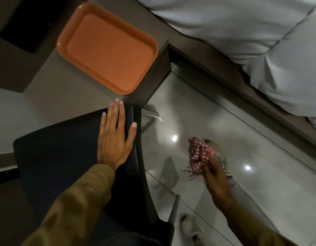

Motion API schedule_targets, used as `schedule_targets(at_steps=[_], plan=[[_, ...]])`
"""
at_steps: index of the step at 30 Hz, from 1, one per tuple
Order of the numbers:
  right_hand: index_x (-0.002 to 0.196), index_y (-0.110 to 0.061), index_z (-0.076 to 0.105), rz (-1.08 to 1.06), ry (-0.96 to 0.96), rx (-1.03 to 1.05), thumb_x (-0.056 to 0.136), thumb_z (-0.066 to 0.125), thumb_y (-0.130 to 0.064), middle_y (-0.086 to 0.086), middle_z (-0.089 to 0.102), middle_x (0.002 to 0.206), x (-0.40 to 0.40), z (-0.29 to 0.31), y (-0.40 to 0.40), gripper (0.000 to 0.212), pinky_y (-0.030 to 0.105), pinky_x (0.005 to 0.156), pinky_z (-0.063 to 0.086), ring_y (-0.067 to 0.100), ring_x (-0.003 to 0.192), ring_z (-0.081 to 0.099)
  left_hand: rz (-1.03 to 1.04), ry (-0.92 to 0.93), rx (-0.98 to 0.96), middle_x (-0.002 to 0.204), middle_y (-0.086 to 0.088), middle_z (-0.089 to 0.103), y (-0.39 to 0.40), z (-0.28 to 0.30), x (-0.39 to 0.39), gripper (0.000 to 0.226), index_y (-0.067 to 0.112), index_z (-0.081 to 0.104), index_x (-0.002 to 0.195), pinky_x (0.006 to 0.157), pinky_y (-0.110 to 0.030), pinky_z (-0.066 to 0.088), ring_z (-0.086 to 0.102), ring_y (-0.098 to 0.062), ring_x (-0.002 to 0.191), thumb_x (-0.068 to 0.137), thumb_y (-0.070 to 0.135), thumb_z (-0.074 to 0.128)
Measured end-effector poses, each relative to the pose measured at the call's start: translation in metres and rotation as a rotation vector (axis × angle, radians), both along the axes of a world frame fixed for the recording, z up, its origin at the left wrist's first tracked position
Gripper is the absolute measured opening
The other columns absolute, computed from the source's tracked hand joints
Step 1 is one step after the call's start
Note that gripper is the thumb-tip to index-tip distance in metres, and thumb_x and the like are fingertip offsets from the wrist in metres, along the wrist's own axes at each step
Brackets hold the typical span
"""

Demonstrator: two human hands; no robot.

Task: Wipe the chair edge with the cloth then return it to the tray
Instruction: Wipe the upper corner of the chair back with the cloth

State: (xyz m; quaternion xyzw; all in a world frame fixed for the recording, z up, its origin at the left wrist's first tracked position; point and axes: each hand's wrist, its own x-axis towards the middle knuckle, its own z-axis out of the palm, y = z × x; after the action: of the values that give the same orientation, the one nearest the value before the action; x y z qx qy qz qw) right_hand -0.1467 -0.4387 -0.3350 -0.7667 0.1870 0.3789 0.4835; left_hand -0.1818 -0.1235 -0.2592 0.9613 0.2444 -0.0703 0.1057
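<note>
1. Two hands show: the left hand [116, 137] lies flat, fingers spread, on the dark, matte, rounded-cornered chair seat [65, 157] near its right edge, gripping nothing.
2. The right hand [215, 176] hangs over the glossy tiled floor [224, 121], its grip closed around a bunched red-and-white striped cloth [199, 155], held clear of the chair.
3. The smooth orange plastic tray [107, 48], a rounded rectangle with a raised rim, sits bare on the grey-brown surface [65, 93] beyond the chair.
4. A white padded bed [260, 32] lies at upper right.
</note>
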Motion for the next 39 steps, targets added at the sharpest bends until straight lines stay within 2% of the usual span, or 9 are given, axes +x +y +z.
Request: schedule_targets(at_steps=[3, 7, 12, 18, 22, 26, 29, 32, 39], plan=[[0.140, -0.009, 0.063, 0.058, -0.076, 0.024, 0.106, 0.051, -0.004, 0.011, 0.070, 0.134, 0.035, -0.009, 0.039, 0.036, 0.053, 0.111, 0.052, 0.029, 0.126, 0.065, 0.016, -0.009, -0.016, 0.185, -0.003, -0.001, 0.017, -0.010, 0.036, 0.086, 0.013, 0.002, 0.174, 0.141, -0.048, 0.001, -0.002, -0.019, 0.172, 0.108, 0.068, 0.009], [0.136, -0.012, 0.065, 0.143, -0.002, 0.078, 0.108, 0.049, -0.007, 0.005, 0.074, 0.124, 0.091, -0.027, 0.116, 0.032, 0.032, 0.101, 0.056, 0.022, 0.117, 0.069, 0.086, 0.045, 0.035, 0.184, -0.006, 0.006, 0.039, -0.021, 0.083, 0.086, 0.009, 0.007, 0.174, 0.141, -0.050, 0.000, 0.002, -0.020, 0.172, 0.109, 0.066, 0.010], [0.139, -0.005, 0.064, 0.206, -0.138, 0.148, 0.107, 0.049, 0.000, 0.010, 0.077, 0.120, 0.101, -0.005, 0.164, 0.036, 0.037, 0.097, 0.057, 0.026, 0.110, 0.073, 0.065, 0.041, 0.040, 0.183, -0.010, 0.013, 0.025, -0.013, 0.070, 0.080, 0.003, 0.014, 0.172, 0.140, -0.056, 0.009, 0.009, -0.025, 0.172, 0.111, 0.056, 0.015], [0.136, -0.003, 0.064, 0.315, -0.229, 0.408, 0.105, 0.048, 0.002, 0.013, 0.068, 0.137, 0.073, 0.030, 0.213, 0.036, 0.011, 0.111, 0.043, 0.016, 0.129, 0.063, 0.094, 0.005, 0.038, 0.181, -0.015, 0.021, 0.003, -0.002, 0.055, 0.078, 0.000, 0.023, 0.170, 0.140, -0.055, 0.009, 0.015, -0.029, 0.171, 0.107, 0.046, 0.031], [0.121, 0.004, 0.069, 0.322, -0.178, 0.303, 0.100, 0.048, 0.008, 0.021, 0.073, 0.119, 0.077, 0.011, 0.226, 0.031, 0.041, 0.100, 0.054, 0.035, 0.113, 0.067, 0.074, 0.054, 0.060, 0.182, -0.014, 0.015, 0.006, -0.006, 0.059, 0.081, 0.002, 0.015, 0.171, 0.140, -0.048, -0.002, 0.007, -0.026, 0.171, 0.107, 0.050, 0.026], [0.132, 0.008, 0.066, 0.156, -0.045, 0.242, 0.096, 0.042, 0.021, 0.020, 0.070, 0.132, 0.093, -0.027, 0.243, 0.045, 0.010, 0.101, 0.048, 0.013, 0.115, 0.063, 0.068, 0.086, 0.069, 0.182, -0.017, 0.013, 0.005, -0.009, 0.055, 0.085, -0.001, 0.014, 0.171, 0.140, -0.051, 0.000, 0.005, -0.027, 0.171, 0.109, 0.056, 0.012], [0.135, 0.002, 0.065, 0.227, 0.070, 0.164, 0.102, 0.044, 0.010, 0.021, 0.070, 0.128, 0.107, -0.072, 0.252, 0.040, 0.015, 0.097, 0.051, 0.026, 0.119, 0.065, 0.069, 0.050, 0.065, 0.181, -0.019, 0.017, 0.006, -0.013, 0.053, 0.083, -0.002, 0.017, 0.170, 0.140, -0.052, 0.003, 0.008, -0.028, 0.171, 0.108, 0.055, 0.015], [0.138, -0.007, 0.063, 0.200, 0.174, 0.130, 0.105, 0.044, 0.001, 0.015, 0.069, 0.127, 0.112, -0.099, 0.255, 0.039, 0.005, 0.078, 0.051, 0.030, 0.117, 0.065, 0.057, 0.005, 0.071, 0.180, -0.019, 0.019, 0.006, -0.015, 0.052, 0.082, 0.000, 0.017, 0.170, 0.140, -0.050, 0.002, 0.011, -0.028, 0.171, 0.109, 0.054, 0.014], [0.138, -0.013, 0.066, 0.346, -0.022, 0.262, 0.106, 0.047, -0.001, 0.005, 0.072, 0.133, 0.103, -0.021, 0.227, 0.040, 0.029, 0.109, 0.054, 0.018, 0.125, 0.067, 0.064, 0.008, 0.045, 0.180, -0.019, 0.019, 0.005, -0.008, 0.055, 0.082, -0.001, 0.017, 0.170, 0.139, -0.057, 0.009, 0.016, -0.033, 0.170, 0.110, 0.055, 0.013]])
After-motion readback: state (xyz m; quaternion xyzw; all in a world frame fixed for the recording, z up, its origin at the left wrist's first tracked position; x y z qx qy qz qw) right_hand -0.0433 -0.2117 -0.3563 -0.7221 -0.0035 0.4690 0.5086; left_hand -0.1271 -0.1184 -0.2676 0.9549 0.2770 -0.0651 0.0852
